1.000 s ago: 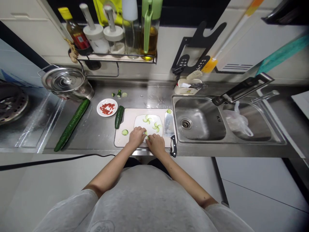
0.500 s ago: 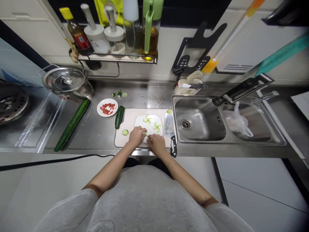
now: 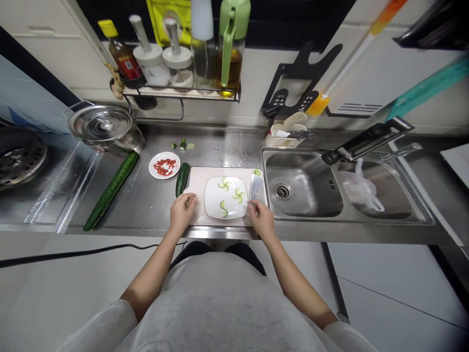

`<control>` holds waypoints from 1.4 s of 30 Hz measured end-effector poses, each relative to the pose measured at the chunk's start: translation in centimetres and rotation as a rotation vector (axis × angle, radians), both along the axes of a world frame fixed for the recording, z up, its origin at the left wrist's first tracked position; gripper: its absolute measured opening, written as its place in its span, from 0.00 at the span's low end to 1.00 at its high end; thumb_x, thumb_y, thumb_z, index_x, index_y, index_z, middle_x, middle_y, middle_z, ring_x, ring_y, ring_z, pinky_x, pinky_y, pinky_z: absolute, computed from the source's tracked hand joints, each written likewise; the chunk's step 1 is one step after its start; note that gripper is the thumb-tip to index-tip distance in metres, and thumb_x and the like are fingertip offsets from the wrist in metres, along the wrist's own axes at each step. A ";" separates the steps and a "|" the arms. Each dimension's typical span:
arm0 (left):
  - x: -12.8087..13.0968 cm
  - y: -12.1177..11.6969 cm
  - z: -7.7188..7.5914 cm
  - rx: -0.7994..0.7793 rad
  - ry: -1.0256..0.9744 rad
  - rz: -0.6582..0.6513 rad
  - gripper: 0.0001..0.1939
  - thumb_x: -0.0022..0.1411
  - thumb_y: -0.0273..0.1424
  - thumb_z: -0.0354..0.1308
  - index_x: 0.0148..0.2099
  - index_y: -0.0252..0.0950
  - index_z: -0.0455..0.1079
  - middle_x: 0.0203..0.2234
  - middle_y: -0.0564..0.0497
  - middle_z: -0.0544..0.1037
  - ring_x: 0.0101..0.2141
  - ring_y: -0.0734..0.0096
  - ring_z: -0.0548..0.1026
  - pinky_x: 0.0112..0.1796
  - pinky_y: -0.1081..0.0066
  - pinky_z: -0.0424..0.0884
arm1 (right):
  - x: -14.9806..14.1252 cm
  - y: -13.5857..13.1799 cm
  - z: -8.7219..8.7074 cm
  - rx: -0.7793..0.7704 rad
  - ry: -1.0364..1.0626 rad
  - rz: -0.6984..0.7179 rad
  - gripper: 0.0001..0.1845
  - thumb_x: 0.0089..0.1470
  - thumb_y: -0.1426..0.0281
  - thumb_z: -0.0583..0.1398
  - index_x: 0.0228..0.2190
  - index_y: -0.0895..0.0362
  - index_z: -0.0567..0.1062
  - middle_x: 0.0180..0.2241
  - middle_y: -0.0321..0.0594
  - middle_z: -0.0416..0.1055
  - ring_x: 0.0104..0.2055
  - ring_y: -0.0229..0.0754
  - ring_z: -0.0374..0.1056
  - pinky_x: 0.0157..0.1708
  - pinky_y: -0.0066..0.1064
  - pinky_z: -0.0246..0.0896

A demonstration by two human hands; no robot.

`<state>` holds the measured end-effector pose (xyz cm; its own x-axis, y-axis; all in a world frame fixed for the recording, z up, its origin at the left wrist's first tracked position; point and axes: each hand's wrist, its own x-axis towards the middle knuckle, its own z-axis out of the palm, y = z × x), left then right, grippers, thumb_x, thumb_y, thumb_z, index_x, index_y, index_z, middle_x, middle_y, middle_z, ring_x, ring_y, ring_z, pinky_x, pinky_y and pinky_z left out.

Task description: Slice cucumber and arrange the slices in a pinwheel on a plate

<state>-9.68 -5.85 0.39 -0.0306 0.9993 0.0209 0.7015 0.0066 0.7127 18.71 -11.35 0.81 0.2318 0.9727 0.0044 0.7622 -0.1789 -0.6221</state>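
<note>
Now uncovered between the parted hands' fingers: third cucumber cluster (image 3: 224, 212) on the white plate (image 3: 210, 199), by the look of it only part-formed against the two fuller pinwheels (image 3: 240, 195) farther from the fingertips. Curled just left of the plate, left hand (image 3: 183, 208); curled at its right edge, near the knife (image 3: 257, 185), right hand (image 3: 261, 215); impossible to tell whether gripping anything in either.
</note>
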 end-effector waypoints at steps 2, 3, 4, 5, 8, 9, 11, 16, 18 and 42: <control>-1.5 -0.5 -0.6 -0.027 0.012 0.065 0.13 0.58 0.37 0.55 0.43 0.38 0.74 0.28 0.51 0.73 0.28 0.71 0.69 0.34 0.72 0.63 | 1.1 -0.1 -0.2 0.000 0.021 -0.056 0.20 0.57 0.59 0.51 0.40 0.58 0.76 0.26 0.39 0.70 0.30 0.42 0.65 0.34 0.32 0.57; -2.2 -0.8 -0.9 -0.045 0.026 0.088 0.14 0.58 0.37 0.54 0.43 0.38 0.74 0.28 0.52 0.74 0.28 0.71 0.69 0.33 0.72 0.63 | 1.4 -0.1 -0.3 0.000 0.032 -0.078 0.21 0.56 0.58 0.51 0.40 0.58 0.76 0.25 0.39 0.70 0.29 0.42 0.64 0.34 0.32 0.57; -2.7 -1.0 -1.3 -0.063 0.045 0.109 0.14 0.58 0.38 0.54 0.43 0.38 0.74 0.28 0.52 0.74 0.28 0.70 0.70 0.34 0.72 0.64 | 1.6 -0.1 -0.4 0.001 0.044 -0.095 0.22 0.56 0.57 0.51 0.40 0.58 0.76 0.24 0.39 0.70 0.29 0.42 0.64 0.33 0.31 0.57; -3.0 -1.1 -1.7 -0.082 0.067 0.126 0.14 0.58 0.38 0.54 0.43 0.38 0.74 0.28 0.51 0.74 0.29 0.69 0.71 0.34 0.71 0.64 | 1.7 -0.1 -0.5 0.004 0.056 -0.106 0.22 0.56 0.57 0.51 0.39 0.58 0.77 0.24 0.39 0.70 0.28 0.41 0.64 0.32 0.31 0.56; -3.6 -1.4 -2.5 -0.132 0.134 0.146 0.15 0.58 0.38 0.54 0.44 0.38 0.74 0.29 0.50 0.76 0.32 0.66 0.72 0.37 0.69 0.65 | 1.3 0.1 -0.6 0.013 0.081 -0.106 0.23 0.55 0.56 0.51 0.38 0.59 0.77 0.23 0.38 0.69 0.26 0.41 0.63 0.31 0.31 0.56; -3.6 -1.4 -2.8 -0.142 0.153 0.143 0.15 0.58 0.38 0.54 0.44 0.38 0.74 0.30 0.50 0.76 0.34 0.65 0.73 0.38 0.68 0.65 | 1.0 0.2 -0.6 0.015 0.087 -0.097 0.23 0.55 0.56 0.51 0.37 0.59 0.77 0.22 0.38 0.68 0.26 0.41 0.63 0.31 0.31 0.56; -3.4 -1.3 -3.0 -0.154 0.185 0.137 0.15 0.59 0.38 0.54 0.45 0.37 0.73 0.31 0.49 0.76 0.35 0.63 0.73 0.39 0.68 0.65 | 0.4 0.3 -0.6 0.021 0.094 -0.075 0.22 0.55 0.57 0.51 0.36 0.59 0.77 0.21 0.37 0.68 0.26 0.40 0.63 0.30 0.30 0.55; -2.3 -0.9 -3.4 -0.177 0.254 0.155 0.16 0.58 0.39 0.56 0.46 0.38 0.73 0.34 0.47 0.75 0.36 0.63 0.73 0.38 0.68 0.64 | -1.0 0.5 -0.5 0.029 0.081 -0.008 0.22 0.56 0.57 0.51 0.35 0.58 0.77 0.24 0.40 0.71 0.26 0.41 0.64 0.31 0.30 0.56; -2.0 -0.9 -3.5 -0.183 0.274 0.158 0.15 0.58 0.40 0.56 0.45 0.39 0.73 0.35 0.47 0.75 0.36 0.63 0.72 0.37 0.68 0.63 | -1.4 0.4 -0.4 0.021 0.082 0.023 0.22 0.56 0.57 0.51 0.35 0.58 0.77 0.24 0.40 0.71 0.27 0.41 0.64 0.31 0.30 0.56; 0.0 -0.2 0.1 -0.267 -0.751 0.073 0.16 0.43 0.36 0.68 0.35 0.33 0.75 0.25 0.52 0.74 0.25 0.78 0.66 0.31 0.74 0.64 | -8.0 3.1 2.2 0.072 0.284 0.367 0.12 0.56 0.64 0.56 0.38 0.55 0.75 0.34 0.41 0.72 0.36 0.41 0.65 0.36 0.33 0.60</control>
